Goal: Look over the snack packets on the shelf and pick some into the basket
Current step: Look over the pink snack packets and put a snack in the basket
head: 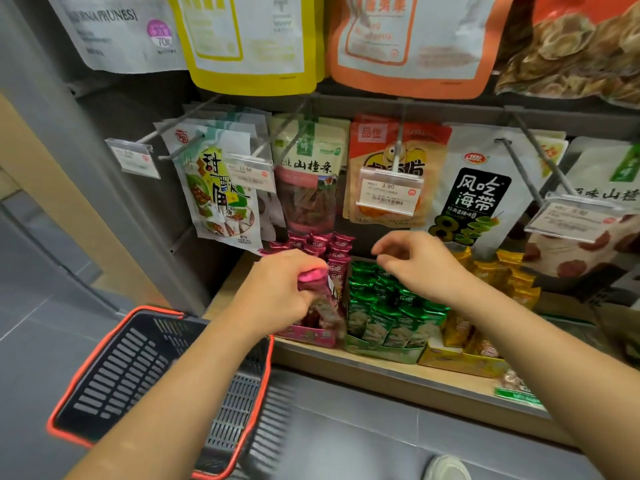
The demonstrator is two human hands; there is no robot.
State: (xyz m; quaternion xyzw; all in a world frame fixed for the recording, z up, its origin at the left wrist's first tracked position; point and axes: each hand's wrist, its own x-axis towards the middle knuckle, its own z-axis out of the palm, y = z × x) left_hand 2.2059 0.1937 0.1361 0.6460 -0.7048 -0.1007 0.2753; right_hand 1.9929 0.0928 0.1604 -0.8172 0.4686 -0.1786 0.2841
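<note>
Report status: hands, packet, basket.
Left hand grips magenta packet, above its display box. Right hand empty, over green packets. Basket below left arm, nothing in the way.

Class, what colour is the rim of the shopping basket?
Orange-red basket rim, seen in the head view.
</note>
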